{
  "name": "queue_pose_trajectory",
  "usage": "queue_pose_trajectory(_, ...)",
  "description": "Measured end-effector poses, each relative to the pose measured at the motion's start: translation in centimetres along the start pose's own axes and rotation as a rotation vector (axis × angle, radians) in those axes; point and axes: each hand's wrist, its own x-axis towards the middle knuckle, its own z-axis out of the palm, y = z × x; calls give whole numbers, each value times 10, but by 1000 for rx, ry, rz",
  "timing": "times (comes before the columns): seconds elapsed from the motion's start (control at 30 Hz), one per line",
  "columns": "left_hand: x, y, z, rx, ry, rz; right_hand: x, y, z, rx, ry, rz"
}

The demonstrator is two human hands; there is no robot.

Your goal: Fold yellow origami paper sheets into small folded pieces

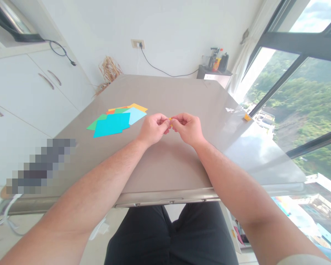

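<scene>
Above the middle of the grey table [182,92], my left hand [153,129] and my right hand [188,127] meet, fingers curled in a pinch. Between the fingertips shows a small piece of yellow-orange paper [170,119], mostly hidden by the fingers. Both hands grip it. To the left of my left hand lies a fanned stack of coloured paper squares [116,120]: turquoise on top, with green, light blue, orange and yellow beneath.
A small folded orange paper piece [247,117] sits near the table's right edge. Beyond the far right corner a small stand carries bottles [216,60]. White cabinets [30,92] line the left; a large window [300,110] fills the right. A cable runs from a wall socket [138,43].
</scene>
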Motion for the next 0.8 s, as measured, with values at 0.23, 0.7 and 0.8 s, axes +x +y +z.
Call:
queue_pose_trajectory(0.23,-1,-4,3,27,27,77,1,-2,1,74,-21,56)
queue_pose_trajectory(0.7,2,-5,5,-257,81,4,0,-2,0,163,-93,79)
queue_pose_trajectory(0.8,1,-3,4,-291,63,-7,0,0,0,67,-64,57)
